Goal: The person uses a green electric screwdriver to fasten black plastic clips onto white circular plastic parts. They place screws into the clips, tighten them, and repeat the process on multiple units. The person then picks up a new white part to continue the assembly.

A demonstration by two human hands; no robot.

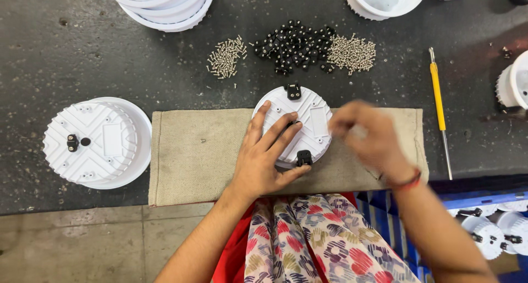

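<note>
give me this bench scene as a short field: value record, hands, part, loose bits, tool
left hand: left hand pressed flat on the round white housing
right hand: right hand blurred beside the housing, grip unclear
surface: beige cloth mat
clips: two black clips on the housing
loose bits: silver screws, black parts pile
tool: yellow screwdriver at right
left side: second white housing

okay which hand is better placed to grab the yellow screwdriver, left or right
Probably the right hand: it hovers blurred beside the white round housing, on the same side as the yellow screwdriver. The left hand lies flat on the housing, steadying it.
</note>
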